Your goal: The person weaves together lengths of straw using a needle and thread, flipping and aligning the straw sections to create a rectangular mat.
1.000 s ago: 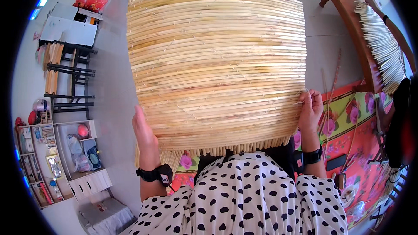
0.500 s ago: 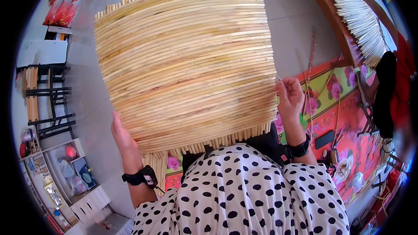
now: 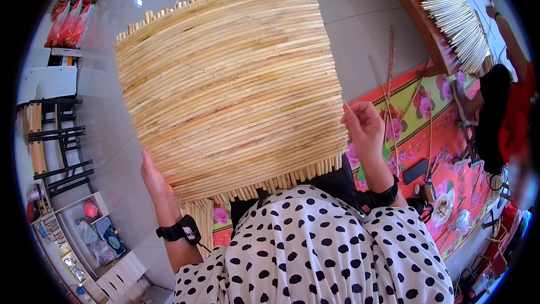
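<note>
A square mat of pale straw-coloured stalks (image 3: 230, 90), bound side by side with fine stitches, stands in front of me above my lap. At its lower left edge, my left hand (image 3: 156, 180) grips it, the fingers partly hidden behind it. My right hand (image 3: 364, 126) is closed in a pinch beside the right edge, thumb against forefinger, on a thin pale strand (image 3: 347, 106) at the mat's border. The stalk ends stick out unevenly along the top and bottom edges. Each wrist wears a black strap.
A red flowered floor mat (image 3: 413, 115) with a phone (image 3: 415, 172) and loose stalks lies at right. Beyond it, more stalks (image 3: 450, 14) rest on a wooden bench (image 3: 413, 17), near another person in red (image 3: 517, 118). Black folding frames (image 3: 59, 135) and a white drawer unit (image 3: 121, 276) stand at left.
The stalk mat has shifted a little left and tilted slightly, both hands moving with it. My right hand keeps its pinch at the right edge. The surroundings have shifted slightly in view.
</note>
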`<state>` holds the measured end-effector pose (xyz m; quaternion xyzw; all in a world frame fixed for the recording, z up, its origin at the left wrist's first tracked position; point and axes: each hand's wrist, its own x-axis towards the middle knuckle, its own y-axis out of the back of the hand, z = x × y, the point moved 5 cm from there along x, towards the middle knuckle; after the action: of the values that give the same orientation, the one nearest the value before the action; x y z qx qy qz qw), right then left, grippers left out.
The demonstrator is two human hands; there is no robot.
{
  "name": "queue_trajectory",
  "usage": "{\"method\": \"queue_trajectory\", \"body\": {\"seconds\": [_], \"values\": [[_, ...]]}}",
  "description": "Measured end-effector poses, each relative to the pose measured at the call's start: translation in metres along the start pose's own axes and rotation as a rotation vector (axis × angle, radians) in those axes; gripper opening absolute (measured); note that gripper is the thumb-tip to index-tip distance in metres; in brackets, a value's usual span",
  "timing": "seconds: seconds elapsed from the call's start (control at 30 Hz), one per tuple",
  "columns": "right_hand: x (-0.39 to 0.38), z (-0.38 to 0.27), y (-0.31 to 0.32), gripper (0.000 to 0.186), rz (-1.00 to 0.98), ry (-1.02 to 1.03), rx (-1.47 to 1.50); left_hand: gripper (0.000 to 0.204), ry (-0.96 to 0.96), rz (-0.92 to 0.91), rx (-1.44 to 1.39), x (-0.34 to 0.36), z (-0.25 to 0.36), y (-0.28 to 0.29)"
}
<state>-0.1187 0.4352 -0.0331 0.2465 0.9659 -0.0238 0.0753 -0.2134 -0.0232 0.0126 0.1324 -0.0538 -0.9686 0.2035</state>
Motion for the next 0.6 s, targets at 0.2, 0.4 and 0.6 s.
{"method": "queue_trajectory", "body": {"seconds": [0.2,0.4,0.6], "values": [[-0.011,-0.049,-0.064,0.008,-0.313,0.323,-0.197,0.052,-0.015,0.012,0.021,0.000,0.003,-0.008],[-0.002,-0.059,-0.081,0.026,-0.286,0.664,-0.651,0.052,-0.021,-0.021,0.034,0.003,-0.001,-0.007],[0.055,-0.018,-0.025,0.033,0.157,0.354,-0.627,0.053,0.019,-0.021,-0.009,0.008,-0.011,-0.003]]}}
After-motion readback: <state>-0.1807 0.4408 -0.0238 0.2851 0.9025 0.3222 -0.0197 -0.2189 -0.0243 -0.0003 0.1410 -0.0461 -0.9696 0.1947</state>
